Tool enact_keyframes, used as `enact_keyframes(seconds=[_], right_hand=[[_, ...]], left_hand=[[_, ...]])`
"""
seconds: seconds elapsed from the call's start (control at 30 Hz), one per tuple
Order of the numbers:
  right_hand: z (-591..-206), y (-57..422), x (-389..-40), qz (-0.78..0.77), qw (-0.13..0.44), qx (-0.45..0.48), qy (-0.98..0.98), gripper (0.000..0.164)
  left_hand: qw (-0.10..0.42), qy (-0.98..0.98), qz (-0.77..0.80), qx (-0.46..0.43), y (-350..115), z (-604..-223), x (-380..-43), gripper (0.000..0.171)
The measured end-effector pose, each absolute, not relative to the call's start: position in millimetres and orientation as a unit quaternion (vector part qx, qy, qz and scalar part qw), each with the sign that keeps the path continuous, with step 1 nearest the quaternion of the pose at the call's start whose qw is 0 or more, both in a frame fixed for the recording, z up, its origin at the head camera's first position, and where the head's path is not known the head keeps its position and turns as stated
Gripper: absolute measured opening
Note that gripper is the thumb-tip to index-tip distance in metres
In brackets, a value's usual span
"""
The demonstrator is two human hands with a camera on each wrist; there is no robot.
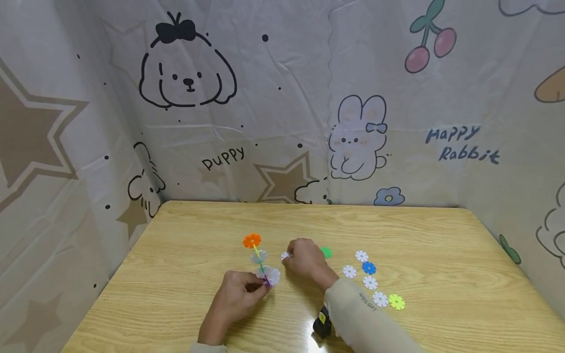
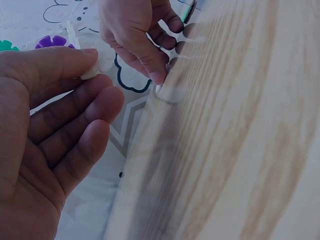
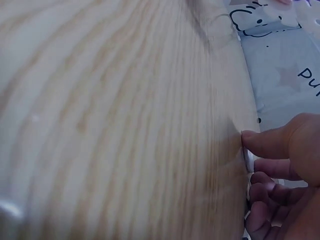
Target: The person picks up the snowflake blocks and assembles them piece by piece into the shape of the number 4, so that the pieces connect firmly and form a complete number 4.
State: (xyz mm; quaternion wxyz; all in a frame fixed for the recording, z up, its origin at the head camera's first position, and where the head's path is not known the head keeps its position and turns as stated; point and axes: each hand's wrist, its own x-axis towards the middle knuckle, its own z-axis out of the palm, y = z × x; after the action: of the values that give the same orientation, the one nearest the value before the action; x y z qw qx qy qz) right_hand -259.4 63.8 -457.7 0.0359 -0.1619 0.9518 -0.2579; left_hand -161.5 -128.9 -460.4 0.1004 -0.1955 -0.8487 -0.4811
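In the head view my left hand [image 1: 236,295] pinches the lower end of an upright chain of interlocking notched plastic discs. An orange disc [image 1: 252,240] tops the chain, with whitish discs [image 1: 272,277] lower down. The left wrist view shows thumb and forefinger pinching a white piece [image 2: 91,74], near a purple disc [image 2: 52,41]. To the right, my right hand [image 1: 306,258] pinches a loose white disc [image 1: 285,256] at the tabletop. The right wrist view shows thumb and fingers at that disc's edge [image 3: 248,154]. A green disc [image 1: 326,252] lies just beyond this hand, partly hidden.
Right of the right forearm lie several loose white discs [image 1: 370,282], a blue disc [image 1: 369,267] and a yellow disc [image 1: 397,302]. A small black object [image 1: 322,323] stands beside the right sleeve. Printed cloth [image 1: 282,98] hangs behind the wooden table [image 1: 176,255].
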Motion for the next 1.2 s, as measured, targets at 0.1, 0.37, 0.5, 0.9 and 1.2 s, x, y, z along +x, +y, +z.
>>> enact_keyframes(seconds=[0.1,0.37,0.5,0.9,1.2], right_hand=[[-457.8,64.0,-260.0,-0.258,0.043,-0.151,0.953,0.024],[-455.4,66.8,-257.8,-0.291,0.045,-0.152,0.944,0.026],[-454.3,69.7,-257.9,-0.304,0.05,-0.158,0.938,0.023],[-451.9,78.8,-257.1,-0.314,0.057,-0.19,0.929,0.004],[-446.2,90.4,-249.0,-0.341,0.041,-0.202,0.917,0.006]], left_hand=[[0.096,-0.851,-0.479,-0.191,-128.5,-460.6,-160.7,0.003],[0.086,-0.85,-0.486,-0.186,-128.2,-460.7,-159.2,0.003],[0.084,-0.851,-0.484,-0.187,-128.4,-460.7,-159.4,0.003],[0.084,-0.847,-0.489,-0.192,-128.1,-461.3,-160.4,0.003],[0.082,-0.847,-0.486,-0.201,-126.7,-461.3,-161.0,0.004]])
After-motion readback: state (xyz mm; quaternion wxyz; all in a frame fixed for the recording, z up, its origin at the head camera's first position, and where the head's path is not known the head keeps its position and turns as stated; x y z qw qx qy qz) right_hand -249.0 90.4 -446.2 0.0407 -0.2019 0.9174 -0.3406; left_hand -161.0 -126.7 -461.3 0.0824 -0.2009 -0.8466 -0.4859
